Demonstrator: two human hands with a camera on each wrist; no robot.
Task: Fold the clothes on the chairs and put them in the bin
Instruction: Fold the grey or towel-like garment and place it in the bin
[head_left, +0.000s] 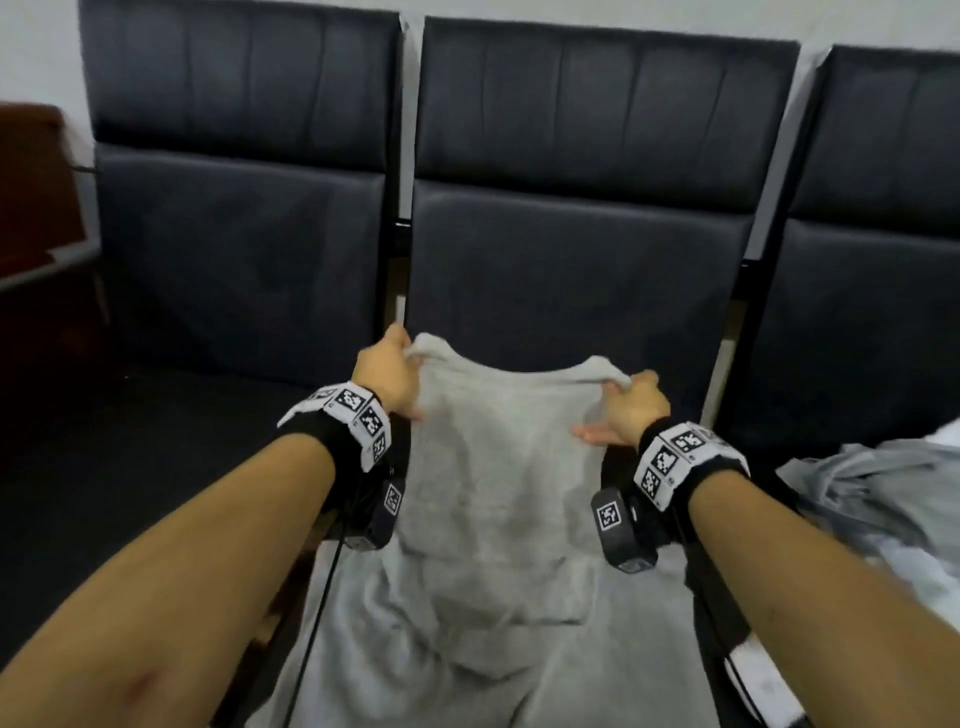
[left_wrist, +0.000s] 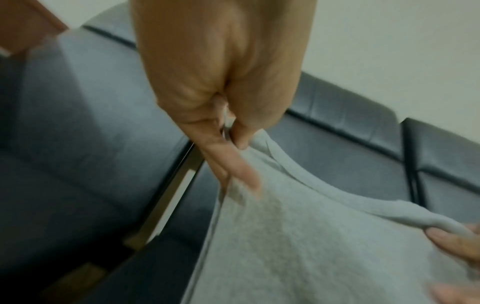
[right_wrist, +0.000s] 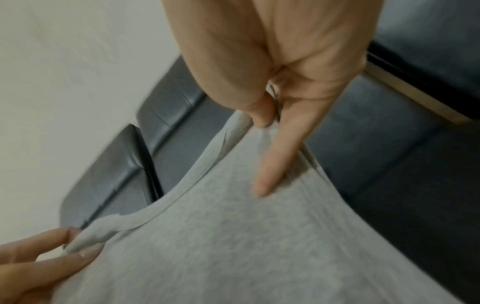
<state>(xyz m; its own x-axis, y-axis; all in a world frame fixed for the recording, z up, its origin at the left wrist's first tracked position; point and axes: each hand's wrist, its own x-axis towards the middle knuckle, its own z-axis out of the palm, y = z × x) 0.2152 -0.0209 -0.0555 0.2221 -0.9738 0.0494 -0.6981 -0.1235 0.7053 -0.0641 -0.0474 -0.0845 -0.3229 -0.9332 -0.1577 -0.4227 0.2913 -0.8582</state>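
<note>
Now both hands pinch a grey garment (head_left: 483, 467) over the middle chair (head_left: 571, 260): left hand (head_left: 387, 376) and right hand (head_left: 631, 410) at its top corners. Keep that edge taut and level before folding.

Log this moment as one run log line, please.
step: folding | left hand: pinches top edge of grey garment | right hand: pinches other top corner | garment lifted over middle chair | bin: not in view

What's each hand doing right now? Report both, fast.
Left hand: pinching the left top corner of the grey garment.
Right hand: pinching the garment's right top corner.
</note>
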